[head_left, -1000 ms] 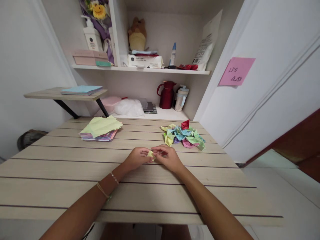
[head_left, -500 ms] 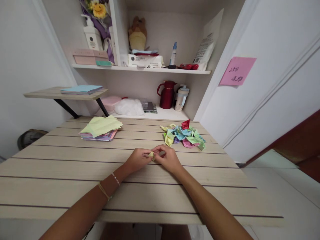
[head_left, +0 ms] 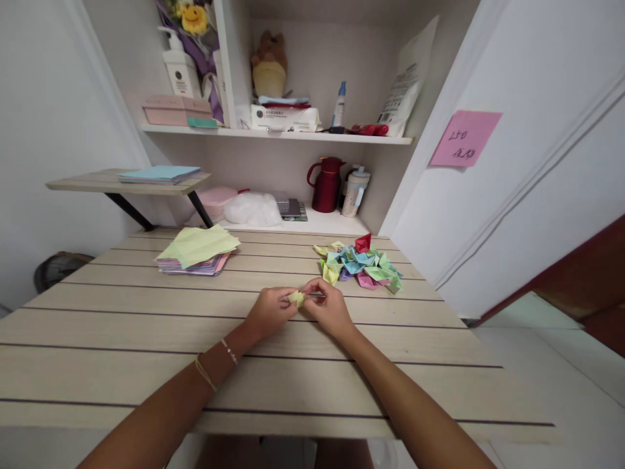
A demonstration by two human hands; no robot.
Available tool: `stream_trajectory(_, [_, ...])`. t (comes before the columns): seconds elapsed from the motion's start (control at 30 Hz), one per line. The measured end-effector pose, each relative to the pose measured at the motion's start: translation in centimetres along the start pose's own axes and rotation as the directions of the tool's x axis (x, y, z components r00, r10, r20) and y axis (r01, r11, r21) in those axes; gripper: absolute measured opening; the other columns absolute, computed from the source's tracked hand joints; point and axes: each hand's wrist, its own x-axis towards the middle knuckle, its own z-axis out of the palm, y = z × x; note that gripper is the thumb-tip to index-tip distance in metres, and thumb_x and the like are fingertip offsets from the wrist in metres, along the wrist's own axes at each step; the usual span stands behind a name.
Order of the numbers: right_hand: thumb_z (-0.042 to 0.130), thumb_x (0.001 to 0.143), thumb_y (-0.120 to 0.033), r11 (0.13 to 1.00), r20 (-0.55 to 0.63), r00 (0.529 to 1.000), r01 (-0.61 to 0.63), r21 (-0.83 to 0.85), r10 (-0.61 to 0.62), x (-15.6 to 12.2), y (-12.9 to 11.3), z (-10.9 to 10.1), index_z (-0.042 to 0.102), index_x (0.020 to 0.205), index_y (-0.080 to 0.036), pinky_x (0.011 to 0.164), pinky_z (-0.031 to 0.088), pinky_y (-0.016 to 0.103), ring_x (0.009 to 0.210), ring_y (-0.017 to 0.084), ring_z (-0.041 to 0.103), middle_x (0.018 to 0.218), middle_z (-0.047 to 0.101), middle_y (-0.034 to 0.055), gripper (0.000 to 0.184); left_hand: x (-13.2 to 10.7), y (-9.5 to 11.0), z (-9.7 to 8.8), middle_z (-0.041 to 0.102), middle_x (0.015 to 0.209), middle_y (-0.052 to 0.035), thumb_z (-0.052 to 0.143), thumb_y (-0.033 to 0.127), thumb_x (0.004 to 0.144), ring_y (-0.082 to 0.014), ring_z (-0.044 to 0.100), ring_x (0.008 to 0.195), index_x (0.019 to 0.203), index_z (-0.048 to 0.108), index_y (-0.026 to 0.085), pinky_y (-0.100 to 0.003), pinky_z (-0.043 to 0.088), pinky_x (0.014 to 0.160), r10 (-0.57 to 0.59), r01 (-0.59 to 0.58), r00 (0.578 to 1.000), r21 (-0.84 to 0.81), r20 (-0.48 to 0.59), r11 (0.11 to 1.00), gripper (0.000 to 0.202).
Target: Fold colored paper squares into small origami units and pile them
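Both my hands meet over the middle of the wooden table point(head_left: 146, 339). My left hand point(head_left: 270, 310) and my right hand point(head_left: 328, 307) pinch a small folded piece of pale yellow paper point(head_left: 296, 298) between their fingertips, just above the tabletop. A heap of folded paper shapes point(head_left: 360, 266) in red, blue, green, pink and yellow lies beyond my right hand. A stack of flat coloured sheets point(head_left: 198, 251), yellow-green on top, rests at the far left of the table.
Behind the table a low ledge holds a red jug point(head_left: 326, 184), a white cup point(head_left: 355, 191), a pink box point(head_left: 217, 200) and a plastic bag point(head_left: 251, 210). A side shelf point(head_left: 92, 184) carries blue paper. A pink note point(head_left: 464, 138) sticks on the white door at right.
My hands have shifted slightly away from me with the yellow paper; the right fingers have closed tighter on it.
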Motion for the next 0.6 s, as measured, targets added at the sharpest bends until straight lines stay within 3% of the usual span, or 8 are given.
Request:
stream_trajectory(0.27, [0.057,0.065,-0.019,1.000,-0.020,1.000,-0.016,0.009,0.016,0.15,0.13,-0.17,0.061,0.077,-0.017,0.061,0.049,0.026,0.072,0.016,0.058,0.076,0.061,0.0036,0.013,0.13,-0.54,0.01,0.069,0.088,-0.0039,0.059,0.015,0.065,-0.0194,0.064,0.079,0.090,0.068,0.017,-0.026,0.052,0.072,0.012,-0.013,0.999,-0.023,-0.046,1.000,0.027])
stream_trajectory(0.6, [0.056,0.069,-0.016,0.970,-0.012,0.988,0.150,-0.190,-0.155,-0.08,-0.60,-0.69,0.062,0.075,-0.019,0.060,0.048,0.026,0.068,0.016,0.057,0.075,0.060,0.0038,0.009,0.00,-0.67,-0.16,0.067,0.094,-0.0060,0.059,0.014,0.066,-0.0193,0.062,0.080,0.096,0.067,0.019,-0.030,0.052,0.076,0.112,-0.107,0.993,0.094,-0.050,0.990,0.031])
